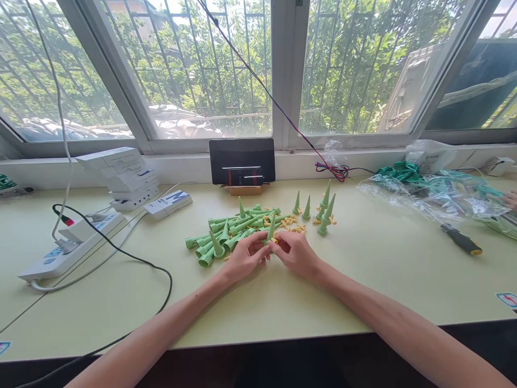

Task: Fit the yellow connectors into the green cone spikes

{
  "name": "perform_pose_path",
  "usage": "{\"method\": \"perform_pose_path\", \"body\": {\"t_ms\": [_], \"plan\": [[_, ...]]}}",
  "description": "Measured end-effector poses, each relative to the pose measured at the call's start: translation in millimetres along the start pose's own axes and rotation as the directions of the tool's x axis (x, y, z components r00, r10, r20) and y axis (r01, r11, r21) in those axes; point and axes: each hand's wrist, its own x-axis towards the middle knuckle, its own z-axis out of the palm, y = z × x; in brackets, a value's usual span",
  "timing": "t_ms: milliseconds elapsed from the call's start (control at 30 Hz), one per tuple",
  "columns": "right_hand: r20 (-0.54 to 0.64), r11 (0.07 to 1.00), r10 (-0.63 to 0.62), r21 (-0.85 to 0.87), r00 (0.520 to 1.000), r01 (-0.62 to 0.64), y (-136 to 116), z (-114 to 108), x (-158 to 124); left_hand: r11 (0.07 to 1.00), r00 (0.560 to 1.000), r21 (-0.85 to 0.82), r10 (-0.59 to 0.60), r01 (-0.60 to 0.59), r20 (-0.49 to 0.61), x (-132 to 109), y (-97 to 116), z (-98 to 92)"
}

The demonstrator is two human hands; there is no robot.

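Between my hands a green plastic watering spike [272,226] points upward, its lower part pinched by my left hand [249,253]. My right hand [297,251] is closed on a small yellow piece [274,240], held against the side of that spike. The fingertips of both hands meet there and partly hide the piece. Just beyond my left hand lies a pile of green spikes [220,231], most lying flat and a few upright. Loose yellow pieces [293,222] are scattered beyond my right hand. Several spikes [325,215] stand upright farther right, some with yellow pieces on them.
A dark tablet [242,156] with a phone [245,177] before it leans at the sill. White boxes [129,172] and a power strip [81,245] with cables are left. Right are plastic bags [428,188], a screwdriver [462,240] and part of another person's hand [511,200].
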Motion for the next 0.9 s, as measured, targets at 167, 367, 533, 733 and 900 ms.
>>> {"method": "perform_pose_path", "body": {"t_ms": [167, 367, 533, 733, 900], "plan": [[-0.029, 0.988, -0.06, -0.146, 0.998, 0.055, -1, 4, -2, 0.998, 0.999, -0.053, 0.02, -0.019, 0.025, 0, 3, 2.3], [-0.036, 0.953, -0.145, -0.273, 0.989, 0.13, -3, 10, -5, 0.997, 0.996, -0.063, 0.045, -0.04, 0.075, -1, 11, 3.8], [-0.034, 0.934, -0.187, -0.317, 0.982, 0.166, -3, 11, -6, 0.999, 0.996, -0.031, 0.04, -0.037, 0.079, -1, 12, 3.9], [-0.021, 0.932, -0.205, -0.309, 0.979, 0.189, -3, 10, -6, 0.998, 0.995, -0.002, 0.056, -0.056, 0.089, -1, 8, 3.0], [-0.022, 0.932, -0.211, -0.306, 0.977, 0.194, -3, 10, -6, 0.998, 0.995, 0.01, 0.062, -0.063, 0.082, -1, 7, 2.3]]}}
